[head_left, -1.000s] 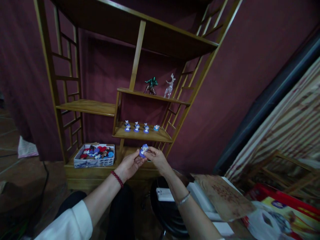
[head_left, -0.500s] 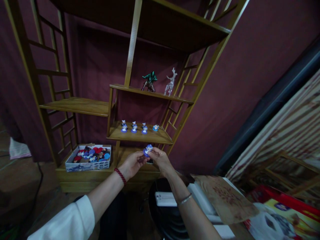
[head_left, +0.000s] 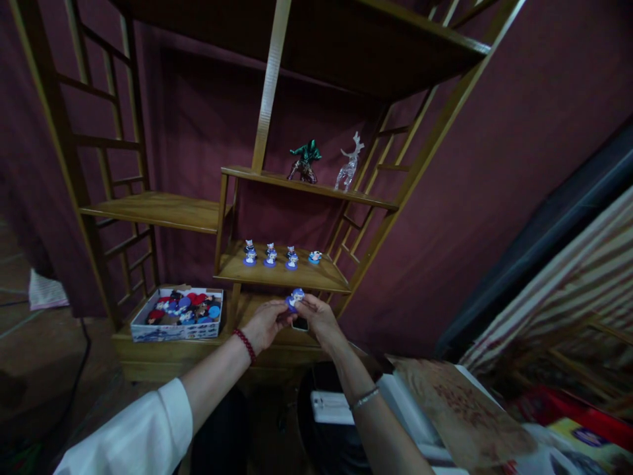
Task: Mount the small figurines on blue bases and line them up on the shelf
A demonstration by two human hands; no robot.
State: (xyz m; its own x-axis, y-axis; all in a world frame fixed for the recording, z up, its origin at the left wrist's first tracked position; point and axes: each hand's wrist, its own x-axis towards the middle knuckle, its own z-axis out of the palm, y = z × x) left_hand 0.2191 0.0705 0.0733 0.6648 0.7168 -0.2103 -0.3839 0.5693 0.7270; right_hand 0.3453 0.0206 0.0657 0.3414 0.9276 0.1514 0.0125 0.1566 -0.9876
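A small purple and white figurine (head_left: pixel 297 299) on a round purple base is pinched between both hands, in front of the lower shelf. My left hand (head_left: pixel 270 323) grips its base side, and my right hand (head_left: pixel 319 316) holds it from the right. Just beyond, on the wooden shelf (head_left: pixel 277 278), several matching purple figurines (head_left: pixel 270 258) stand in a front row. Behind them are small grey-headed figurines (head_left: pixel 270 247), partly hidden. A blue-based figurine (head_left: pixel 315 256) stands to their right.
A shallow cardboard box (head_left: pixel 178 332) of mixed figurines sits at the lower left. Above the lower shelf stand a green figure (head_left: pixel 306 160) and a clear deer (head_left: pixel 349 163). A black stool (head_left: pixel 321 376) bearing a white object (head_left: pixel 332 408) is below my right forearm.
The view has shifted slightly, so the shelves appear a little further right. Both hands still hold the figurine, which looks slightly more upright.
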